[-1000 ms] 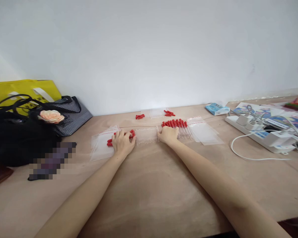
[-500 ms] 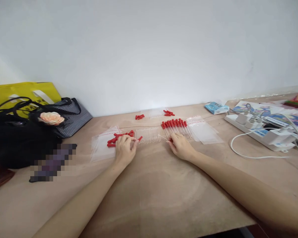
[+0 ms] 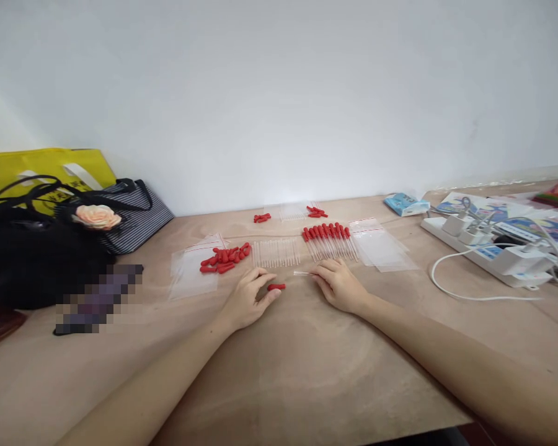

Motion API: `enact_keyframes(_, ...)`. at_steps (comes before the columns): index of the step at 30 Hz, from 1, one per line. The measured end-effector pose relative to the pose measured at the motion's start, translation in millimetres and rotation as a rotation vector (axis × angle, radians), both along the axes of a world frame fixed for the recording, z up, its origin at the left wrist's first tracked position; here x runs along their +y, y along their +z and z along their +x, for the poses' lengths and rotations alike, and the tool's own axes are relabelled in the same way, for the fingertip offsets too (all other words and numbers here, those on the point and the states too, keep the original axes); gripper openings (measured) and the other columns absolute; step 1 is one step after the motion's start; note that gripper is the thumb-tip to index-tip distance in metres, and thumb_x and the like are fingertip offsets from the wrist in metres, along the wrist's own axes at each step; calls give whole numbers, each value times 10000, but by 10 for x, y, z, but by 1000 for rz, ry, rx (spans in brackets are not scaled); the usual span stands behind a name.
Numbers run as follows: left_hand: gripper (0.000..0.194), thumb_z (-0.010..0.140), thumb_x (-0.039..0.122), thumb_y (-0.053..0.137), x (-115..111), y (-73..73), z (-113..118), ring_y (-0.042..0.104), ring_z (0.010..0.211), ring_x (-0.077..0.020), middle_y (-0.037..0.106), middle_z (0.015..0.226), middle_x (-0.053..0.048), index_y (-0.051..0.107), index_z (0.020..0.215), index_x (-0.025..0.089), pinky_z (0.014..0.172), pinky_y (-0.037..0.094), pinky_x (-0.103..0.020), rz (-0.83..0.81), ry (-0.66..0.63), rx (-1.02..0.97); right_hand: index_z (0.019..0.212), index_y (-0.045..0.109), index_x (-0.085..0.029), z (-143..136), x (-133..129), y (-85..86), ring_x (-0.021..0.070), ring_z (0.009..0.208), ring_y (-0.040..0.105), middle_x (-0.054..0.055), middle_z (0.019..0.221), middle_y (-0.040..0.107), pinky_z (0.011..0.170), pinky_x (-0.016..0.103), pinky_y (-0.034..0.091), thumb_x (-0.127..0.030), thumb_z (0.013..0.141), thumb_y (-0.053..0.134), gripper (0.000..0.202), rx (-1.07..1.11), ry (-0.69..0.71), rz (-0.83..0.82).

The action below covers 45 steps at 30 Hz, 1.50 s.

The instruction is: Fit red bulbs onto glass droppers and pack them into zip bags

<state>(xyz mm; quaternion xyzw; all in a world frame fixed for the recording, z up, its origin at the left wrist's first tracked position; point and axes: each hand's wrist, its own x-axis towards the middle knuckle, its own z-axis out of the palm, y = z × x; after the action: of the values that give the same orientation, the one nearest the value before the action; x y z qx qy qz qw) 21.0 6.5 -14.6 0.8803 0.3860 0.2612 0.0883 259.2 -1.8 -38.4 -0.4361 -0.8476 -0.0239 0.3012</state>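
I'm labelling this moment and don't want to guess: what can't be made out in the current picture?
All in the head view:
Clear tube: one end is hidden by the right hand.
Red bulb: too small to tell whether the left hand touches it.
Row of tubes: too fine and see-through to count surely.
Dark item: pixelation hides what it is.
Black bag: cut off by the left edge.

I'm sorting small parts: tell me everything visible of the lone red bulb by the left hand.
The red bulb is small, elongated and plain red, seemingly rubber or soft plastic. It lies roughly crosswise on the wooden table, between the parted thumb and fingers of the left hand; whether the thumb touches it is unclear.
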Motion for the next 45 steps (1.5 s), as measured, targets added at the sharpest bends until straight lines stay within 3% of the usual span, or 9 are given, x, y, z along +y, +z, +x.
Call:
enact_keyframes(6, 148, 813, 236, 498, 92, -26, 90, 534, 954, -220, 638, 944, -51, 640, 810, 195, 873, 387, -423, 113, 5, 5, 931, 547, -152, 7, -5, -20, 178, 822, 535, 69, 856, 619, 731, 310, 345, -105, 837, 379, 198, 79, 9, 2)
enact_keyframes(10, 136, 840, 226, 441, 77, -24, 111, 550, 887, -184, 632, 884, -34, 571, 845, 187, 866, 396, -399, 37, 28, -70, 940, 543, -158, -40, -43, -4, 179, 828, 537, 69, 844, 618, 751, 312, 350, -106, 841, 372, 204, 90, 45, 6)
enact_keyframes(14, 135, 861, 237, 393, 36, -44, 130, 567, 844, -157, 624, 864, -1, 519, 886, 196, 991, 253, -452, -39, 43, -68, 951, 547, -149, -108, -82, -4, 173, 787, 534, 67, 811, 619, 768, 318, 346, -110, 838, 380, 205, 84, 49, 28)
enact_keyframes(19, 143, 867, 260, 385, 40, -49, 140, 571, 872, -150, 628, 900, 9, 512, 917, 215, 1010, 209, -447, -83, 23, -59, 947, 548, -140, -159, -101, -7, 167, 765, 531, 67, 800, 621, 766, 318, 330, -124, 842, 382, 198, 68, 64, 34)
enact_keyframes(24, 188, 868, 262, 380, 34, -23, 131, 556, 941, -169, 637, 961, -5, 558, 917, 223, 984, 224, -451, -70, 18, -36, 908, 549, -154, -160, -104, 5, 146, 704, 522, 46, 736, 603, 765, 314, 303, -140, 850, 378, 182, 42, 87, 40)
enact_keyframes(29, 168, 851, 287, 419, 7, -8, 143, 584, 818, -153, 656, 858, 7, 570, 839, 214, 953, 261, -423, -75, 19, -64, 872, 553, -149, -185, -134, 2, 117, 613, 489, 23, 682, 582, 742, 302, 277, -183, 862, 383, 174, 66, 120, 67)
enact_keyframes(35, 173, 851, 297, 436, -3, -28, 137, 578, 663, -119, 639, 708, 23, 567, 793, 198, 928, 290, -386, 54, -30, -112, 893, 572, -145, -211, -182, 42, 114, 601, 472, 21, 669, 581, 698, 295, 248, -209, 874, 367, 215, 72, 164, 32)
enact_keyframes(45, 152, 838, 254, 466, -66, 33, 147, 596, 720, -136, 660, 723, 18, 588, 762, 204, 964, 229, -425, 130, -132, 41, 804, 607, -163, -115, -112, 126, 104, 573, 430, 15, 677, 592, 693, 309, 198, -150, 850, 365, 246, -119, 207, 58)
